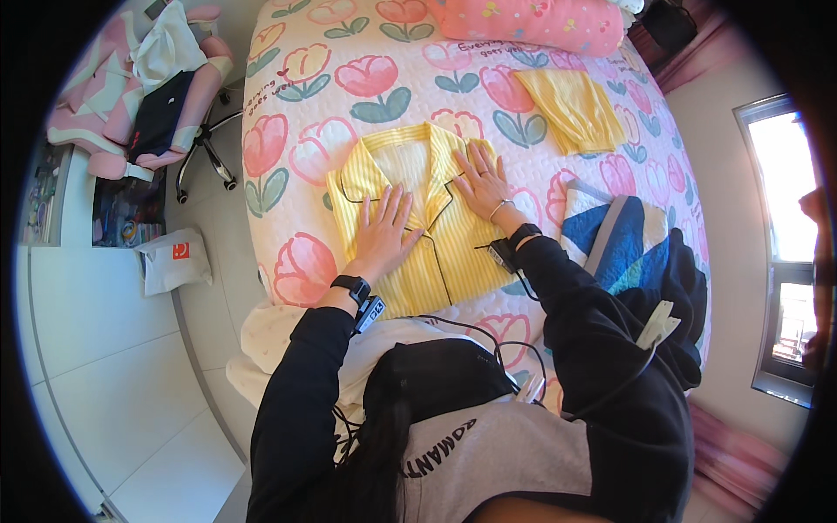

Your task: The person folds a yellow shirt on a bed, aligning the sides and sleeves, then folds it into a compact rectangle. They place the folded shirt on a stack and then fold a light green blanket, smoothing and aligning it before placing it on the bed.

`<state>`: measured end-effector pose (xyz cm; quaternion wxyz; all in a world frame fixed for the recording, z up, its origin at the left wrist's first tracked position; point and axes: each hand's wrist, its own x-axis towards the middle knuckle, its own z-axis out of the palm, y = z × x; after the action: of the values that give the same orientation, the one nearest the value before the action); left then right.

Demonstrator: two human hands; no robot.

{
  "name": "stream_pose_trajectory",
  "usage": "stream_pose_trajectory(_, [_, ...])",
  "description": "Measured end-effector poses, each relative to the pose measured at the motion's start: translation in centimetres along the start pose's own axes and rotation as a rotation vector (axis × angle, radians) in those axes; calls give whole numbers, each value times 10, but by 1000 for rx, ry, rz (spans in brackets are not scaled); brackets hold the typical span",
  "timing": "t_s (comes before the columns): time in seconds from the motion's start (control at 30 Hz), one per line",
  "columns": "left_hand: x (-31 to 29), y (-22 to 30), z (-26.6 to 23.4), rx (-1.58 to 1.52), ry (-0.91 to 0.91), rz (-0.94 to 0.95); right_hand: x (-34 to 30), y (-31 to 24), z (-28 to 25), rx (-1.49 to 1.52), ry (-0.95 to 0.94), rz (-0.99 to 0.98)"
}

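A yellow striped pajama shirt [418, 270] with dark piping lies front up on the bed, folded into a rough rectangle with its collar away from me. Flat on its left front rests my left hand [384, 234], fingers spread and pointing toward the collar. My right hand [486, 185] presses on the upper right side near the shoulder, its fingers also stretched out. Neither hand grips the cloth. Farther off to the right are folded yellow pajama pants [571, 112], apart from both hands.
The bed has a tulip-print cover [301, 187]. A blue and white quilted cloth [615, 235] and dark clothing [684, 279] lie right of my right arm. A pink bundle [532, 22] sits at the far end. Left of the bed stand a pink chair [113, 113] and a white bag [174, 261].
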<state>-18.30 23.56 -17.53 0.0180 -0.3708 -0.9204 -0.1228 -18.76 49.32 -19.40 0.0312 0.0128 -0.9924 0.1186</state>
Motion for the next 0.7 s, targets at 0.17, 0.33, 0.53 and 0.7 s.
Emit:
stream_pose_trajectory(0.17, [-7,2,-4,-111,84,6,-8,-12,-19,55,189,-51])
stream_pose_trajectory(0.33, [2,23,-16,-361,132,38,-31,-45,-33,366,45,266])
stream_pose_trajectory(0.53, [22,50,-12,-73,204,-23,-20,-58,-15,1034,-383,644])
stream_pose_trajectory(0.7, [20,56,-11,-25,88,-142,-22,-54,-3,1393,-369,769])
